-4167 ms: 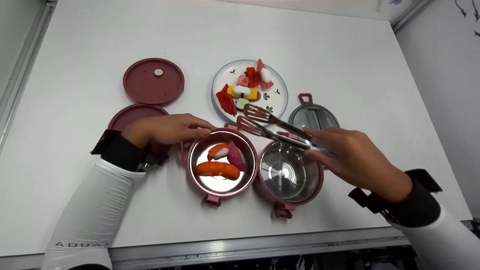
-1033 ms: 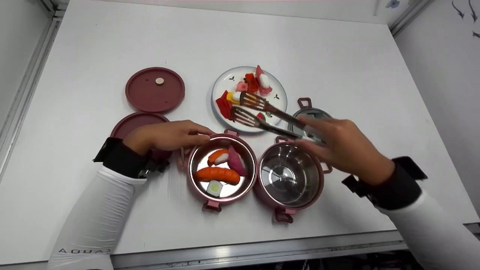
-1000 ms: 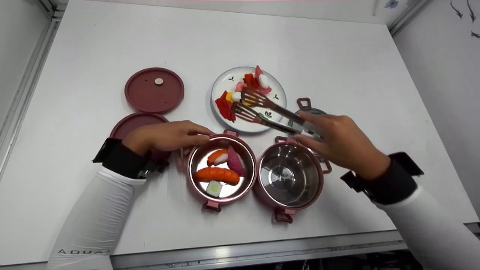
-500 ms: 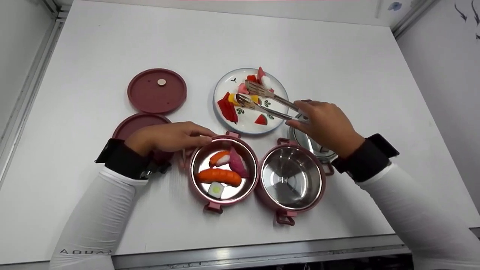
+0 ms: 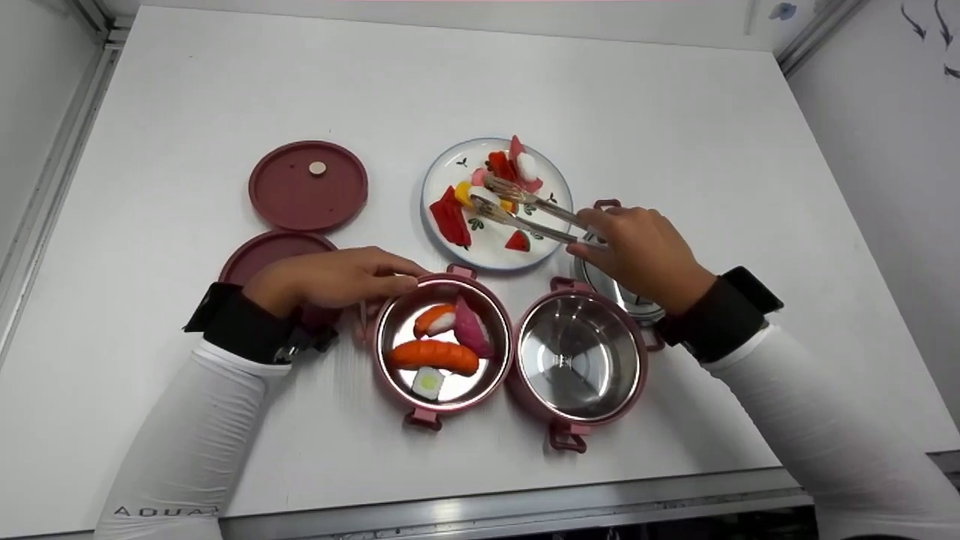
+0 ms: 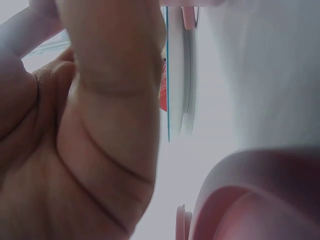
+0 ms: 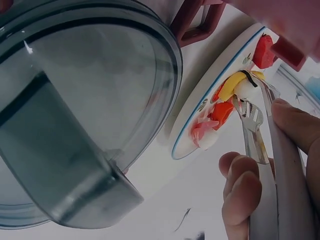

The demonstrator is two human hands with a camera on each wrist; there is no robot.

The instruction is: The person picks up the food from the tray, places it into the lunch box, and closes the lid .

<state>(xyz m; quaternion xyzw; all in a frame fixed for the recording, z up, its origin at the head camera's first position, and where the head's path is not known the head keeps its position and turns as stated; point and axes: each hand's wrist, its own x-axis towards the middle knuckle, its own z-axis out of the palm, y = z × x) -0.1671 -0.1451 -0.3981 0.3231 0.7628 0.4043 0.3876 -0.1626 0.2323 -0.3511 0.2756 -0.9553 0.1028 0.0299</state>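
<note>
A smooth white worktop fills most of the head view, bordered by a metal rail along the near edge, with a dark space below its right half. A pale wall stands on the left; the grey wall on the right carries dark curved arrows.

Near the front, two red pots sit side by side, both uncovered, the left one holding four food pieces. The left hand grips that pot's side, thumb along the rim and fingers partly hidden. The right hand pinches metal tongs, whose parted tips straddle a yellow-and-white piece on the patterned plate behind the pots; whether they touch it, I cannot tell. Two dark red lids lie at the left, and a clear lid lies beneath the right hand's side, near the plate.
</note>
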